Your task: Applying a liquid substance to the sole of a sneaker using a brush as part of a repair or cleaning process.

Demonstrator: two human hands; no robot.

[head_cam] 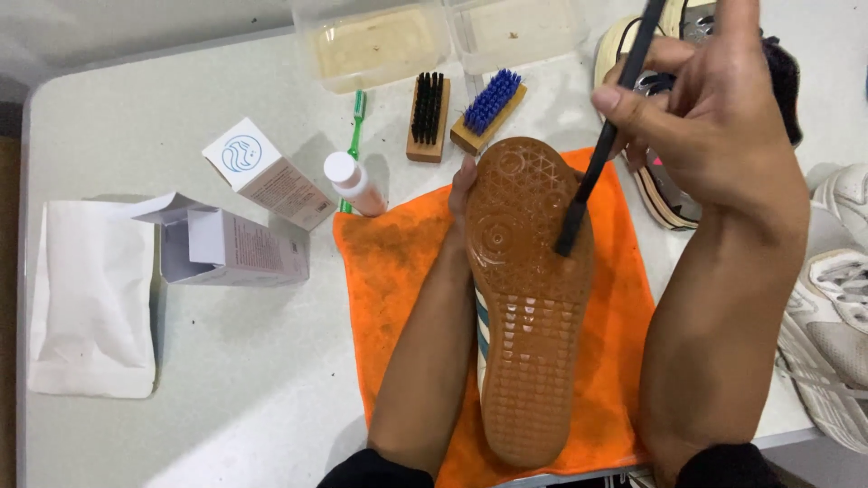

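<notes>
Two bare hands work over a sneaker with a tan gum-rubber sole [529, 298], turned sole-up and lying lengthwise on a stained orange microfibre cloth [398, 271] near the middle of a pale grey table [244, 380]. The left hand [463, 194] comes up along the shoe's left side and wraps round the toe, so only the fingertips show at the sole's edge; it seems to be gripping the shoe, though most of the hand is hidden behind it. The right hand [714, 117], at about two o'clock from the shoe, is closed round a slim black-handled brush [601, 154], pinched between thumb and fingers, and the brush's dark tip touches the forefoot of the sole. At twelve o'clock from the toe lie a wooden brush with blue bristles [489, 108] and, just beside it, a wooden brush with black bristles [428, 116], with a green toothbrush [355, 136] further left. Behind them stand two clear plastic tubs [380, 45]. At ten o'clock a small bottle with a white cap [354, 183] lies on the cloth's corner, with a white cardboard box [267, 172], an opened white box [226, 244] and a white paper bag [90, 298] off to nine o'clock. More shoes [832, 316] crowd the three o'clock edge.
</notes>
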